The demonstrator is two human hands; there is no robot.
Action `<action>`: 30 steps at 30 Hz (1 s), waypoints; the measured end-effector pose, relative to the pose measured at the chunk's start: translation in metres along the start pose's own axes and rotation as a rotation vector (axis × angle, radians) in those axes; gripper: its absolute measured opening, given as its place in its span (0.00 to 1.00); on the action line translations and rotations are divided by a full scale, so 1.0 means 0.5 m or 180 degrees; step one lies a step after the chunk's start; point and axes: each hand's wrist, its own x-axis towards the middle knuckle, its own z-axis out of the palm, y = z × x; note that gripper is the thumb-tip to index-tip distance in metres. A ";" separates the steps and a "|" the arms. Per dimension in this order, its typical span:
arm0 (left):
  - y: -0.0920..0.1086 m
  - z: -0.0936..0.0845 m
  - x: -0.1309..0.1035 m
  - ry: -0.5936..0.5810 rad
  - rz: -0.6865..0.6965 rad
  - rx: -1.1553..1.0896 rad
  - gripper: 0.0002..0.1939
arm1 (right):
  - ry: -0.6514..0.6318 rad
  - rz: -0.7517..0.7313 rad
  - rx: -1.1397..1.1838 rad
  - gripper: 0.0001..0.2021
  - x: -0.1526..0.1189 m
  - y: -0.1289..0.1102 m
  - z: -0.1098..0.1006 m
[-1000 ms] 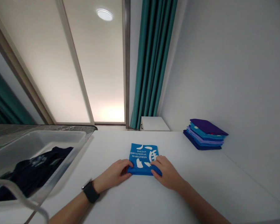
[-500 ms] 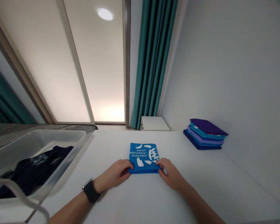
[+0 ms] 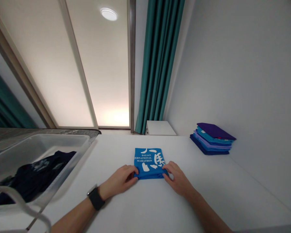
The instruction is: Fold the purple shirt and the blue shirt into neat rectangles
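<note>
A blue folded T-shirt (image 3: 149,163) with white print reading "DALIAN" and "MARATHON" lies flat on the white table (image 3: 140,207). My left hand (image 3: 124,178), with a dark watch on its wrist, pinches the shirt's near left corner between thumb and fingers. At the near right corner my right hand (image 3: 176,178) grips the cloth the same way. Between the two hands the near edge is slightly bunched. The shirt's underside is hidden.
To the left stands a translucent plastic bin (image 3: 84,139) with dark navy clothing (image 3: 43,171) in it. A grey curved handle (image 3: 21,202) crosses the lower left. A stack of folded clothes (image 3: 210,140) sits at the right by the wall. Behind the table is a white cabinet (image 3: 161,127).
The near edge of the shirt has shifted slightly away from me and looks more bunched. Both hands keep their pinch and have barely moved.
</note>
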 end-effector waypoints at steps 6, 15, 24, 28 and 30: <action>-0.002 0.004 0.002 0.0048 -0.0128 -0.0085 0.07 | 0.0058 -0.0161 -0.0309 0.04 0.008 -0.011 0.004; -0.005 0.008 0.009 0.0035 -0.0267 -0.0580 0.10 | 0.0162 -0.0680 -0.0685 0.11 -0.001 -0.011 0.012; 0.000 0.007 0.010 0.0103 -0.0302 -0.0760 0.12 | -0.0032 -0.0830 -0.0648 0.12 0.006 -0.020 -0.008; 0.002 0.005 0.010 0.0086 -0.0344 -0.0734 0.13 | -0.0132 -0.0831 -0.0692 0.08 0.008 -0.021 -0.008; 0.001 0.005 0.010 0.0070 -0.0349 -0.0692 0.13 | -0.0117 -0.0761 -0.0707 0.10 0.007 -0.019 -0.004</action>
